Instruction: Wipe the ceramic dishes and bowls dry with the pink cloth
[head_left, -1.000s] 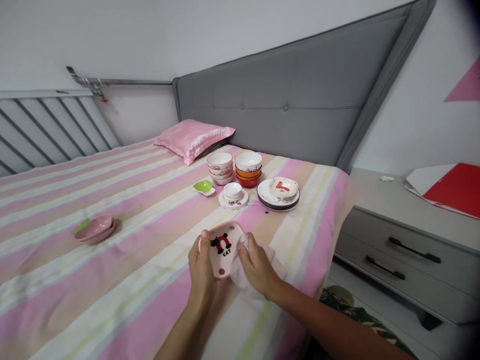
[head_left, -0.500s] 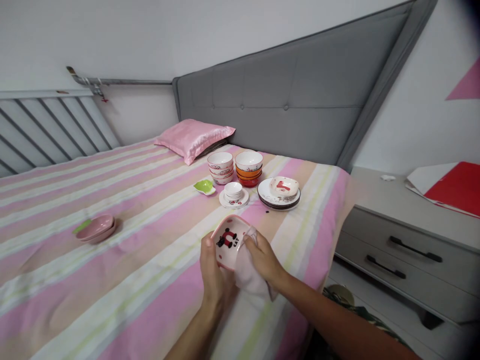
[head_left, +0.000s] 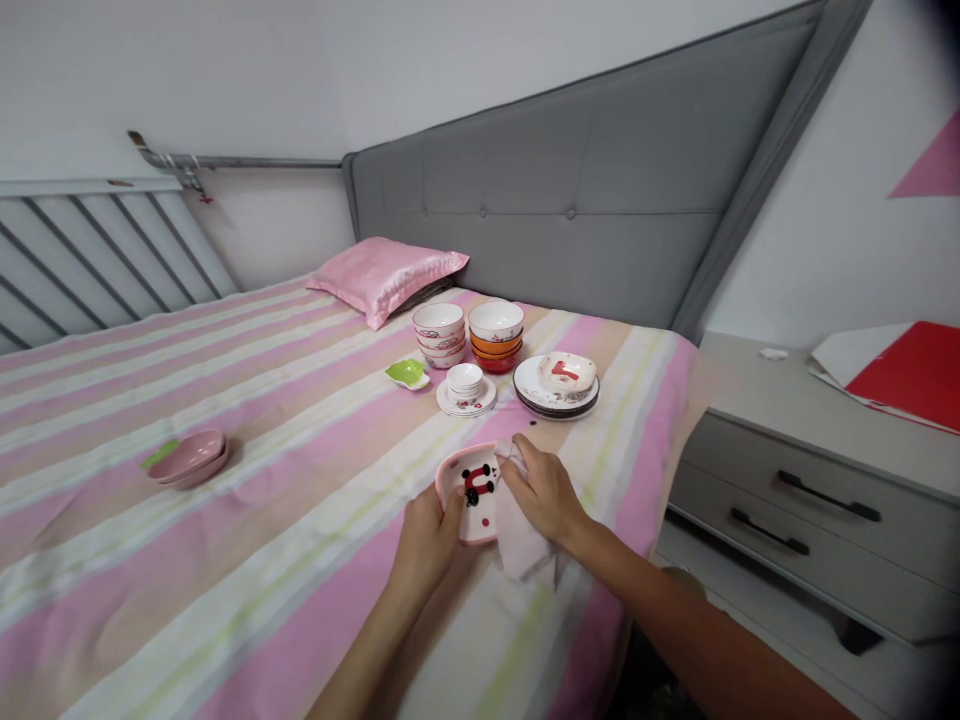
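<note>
Dish (head_left: 478, 498) held over bed (head_left: 247, 590), left hand (head_left: 426, 540) gripping its rim, right hand (head_left: 551, 500) pressing soft cloth (head_left: 521, 548) to opposite side; probably light, stiff, slick, chippable, best held by opposite rims.

On my feed, the squarish white ceramic dish with a pink rim (head_left: 474, 517) carries small black lettering (head_left: 494, 470) beside its red-and-black cat figure (head_left: 477, 482); the pale pink cloth (head_left: 523, 545) hides most of it, so I can't read the word now, though a second ago I could make out CAT. The white dish with rounded corners (head_left: 551, 374) on the dark-rimmed round white plates (head_left: 529, 386) bears a bold red shape (head_left: 566, 371), and I can't tell whether it is a letter.
</note>
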